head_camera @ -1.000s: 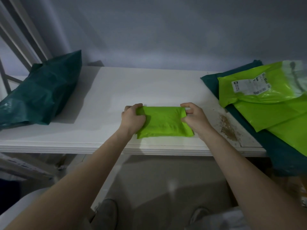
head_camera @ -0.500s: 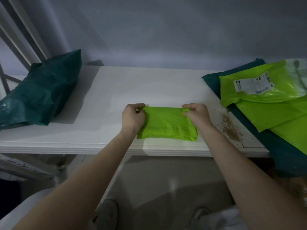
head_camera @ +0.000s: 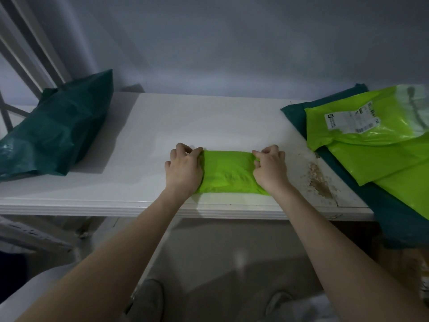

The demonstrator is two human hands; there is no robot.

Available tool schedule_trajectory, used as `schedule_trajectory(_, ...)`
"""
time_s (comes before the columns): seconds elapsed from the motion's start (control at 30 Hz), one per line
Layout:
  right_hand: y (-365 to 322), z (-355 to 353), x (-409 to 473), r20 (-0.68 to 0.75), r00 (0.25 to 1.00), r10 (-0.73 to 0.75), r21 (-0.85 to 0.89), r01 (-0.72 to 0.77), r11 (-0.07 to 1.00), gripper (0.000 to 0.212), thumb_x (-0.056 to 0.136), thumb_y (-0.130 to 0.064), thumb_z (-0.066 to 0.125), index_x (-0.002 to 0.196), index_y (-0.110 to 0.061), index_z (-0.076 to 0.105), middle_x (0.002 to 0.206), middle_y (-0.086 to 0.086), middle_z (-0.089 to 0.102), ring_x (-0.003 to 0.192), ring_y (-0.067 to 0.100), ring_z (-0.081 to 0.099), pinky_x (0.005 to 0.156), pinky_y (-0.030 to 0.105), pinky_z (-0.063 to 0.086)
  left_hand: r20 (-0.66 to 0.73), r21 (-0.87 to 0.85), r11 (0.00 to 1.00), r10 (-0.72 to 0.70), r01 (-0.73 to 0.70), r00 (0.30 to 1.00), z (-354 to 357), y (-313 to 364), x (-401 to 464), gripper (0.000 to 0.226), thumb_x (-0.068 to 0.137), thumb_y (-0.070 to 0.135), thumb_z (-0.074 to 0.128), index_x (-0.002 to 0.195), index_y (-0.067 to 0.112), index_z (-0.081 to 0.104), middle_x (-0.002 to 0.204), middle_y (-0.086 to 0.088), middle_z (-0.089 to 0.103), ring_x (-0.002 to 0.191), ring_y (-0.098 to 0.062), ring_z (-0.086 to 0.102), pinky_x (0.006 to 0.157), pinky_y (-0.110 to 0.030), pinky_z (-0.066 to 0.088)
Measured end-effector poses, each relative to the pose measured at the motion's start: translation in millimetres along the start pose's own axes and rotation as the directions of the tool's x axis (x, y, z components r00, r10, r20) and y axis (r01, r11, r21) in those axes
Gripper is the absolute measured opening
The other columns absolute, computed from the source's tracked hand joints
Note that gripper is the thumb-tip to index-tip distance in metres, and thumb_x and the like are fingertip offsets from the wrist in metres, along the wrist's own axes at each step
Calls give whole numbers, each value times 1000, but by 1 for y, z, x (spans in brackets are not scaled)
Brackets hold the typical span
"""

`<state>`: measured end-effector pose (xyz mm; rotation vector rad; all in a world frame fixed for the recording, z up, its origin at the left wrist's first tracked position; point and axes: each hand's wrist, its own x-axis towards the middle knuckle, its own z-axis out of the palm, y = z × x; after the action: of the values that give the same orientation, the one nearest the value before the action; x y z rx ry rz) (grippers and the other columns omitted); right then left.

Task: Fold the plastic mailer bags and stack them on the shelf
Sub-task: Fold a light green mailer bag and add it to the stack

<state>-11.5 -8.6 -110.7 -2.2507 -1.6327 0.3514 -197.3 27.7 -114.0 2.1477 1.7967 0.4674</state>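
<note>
The folded green mailer [head_camera: 226,174] lies at the front edge of the white shelf [head_camera: 209,122]. The left hand [head_camera: 183,169] and right hand [head_camera: 269,168] each pinch one end. Since the previous second, the far edge has rolled nearer, making the bundle tighter; this fold appears nearly complete.

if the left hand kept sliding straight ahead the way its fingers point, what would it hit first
Probably nothing on the shelf: past the left hand lies bare white surface, then the back wall. Depth is hard to judge.
</note>
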Motion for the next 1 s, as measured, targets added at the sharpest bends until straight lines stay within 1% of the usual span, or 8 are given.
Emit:
schedule_trajectory(0.07,0,-3,-2,17,1000,18,-88,-17,996,32,96,-11,40,125,-7,54,134,13,33,123,31,29,95,37,32,49,16,1000,-18,17,999,-3,-2,1,39,99,23,33,138,25,43,133,-9,36,124,-30,31,98,-43,31)
schedule_trajectory(0.17,-2,-10,-4,-23,999,47,-33,-48,998,33,93,-9,39,124,-4,51,135,14,33,125,31,29,96,40,33,10,-58,998,-13,14,1000,-8,1,2,40,98,21,36,137,17,42,139,-9,32,128,-31,29,101,-44,30)
schedule_trajectory(0.3,-14,-17,-8,-195,968,-159,34,168,985,40,96,-13,37,133,-3,47,135,13,41,125,28,35,103,37,32,-137,-109,982,140,-156,981,-12,12,-3,41,99,22,34,135,7,45,141,-12,39,127,-32,39,102,-42,32)
schedule_trajectory(0.43,-25,1,-17,25,931,-365,-103,365,925,46,98,-27,36,140,-6,40,147,8,37,135,23,32,113,34,22,50,-78,959,276,-272,960,5,15,-14,55,98,34,22,142,4,33,150,-14,32,139,-27,29,115,-37,22)
schedule_trajectory(0.53,-23,12,-20,127,926,-354,-125,369,921,52,100,-38,28,145,-12,29,152,1,29,140,16,24,116,35,18,137,-60,960,280,-274,950,15,11,-17,60,96,39,13,146,7,26,155,-9,22,143,-23,18,117,-39,16)
schedule_trajectory(0.67,-22,13,-22,135,927,-350,-173,370,913,52,100,-39,24,146,-16,25,153,-2,27,141,15,22,116,36,17,252,170,919,309,-356,917,21,4,-11,89,72,48,-17,149,18,16,158,-2,10,146,-22,8,112,-48,21)
schedule_trajectory(0.83,-25,10,-24,148,922,-358,-193,382,904,50,100,-38,24,147,-22,24,151,-4,29,140,17,23,114,40,19,270,209,907,307,-367,913,21,5,-8,71,83,40,-1,147,21,20,157,1,15,145,-20,10,108,-51,24)
schedule_trajectory(1.0,-24,9,-22,176,956,-236,-133,260,956,54,97,-47,27,147,-29,20,155,4,20,144,29,11,117,43,11,266,194,917,294,-349,918,24,5,-8,77,83,44,-8,147,11,19,158,-6,10,146,-24,7,110,-51,21)
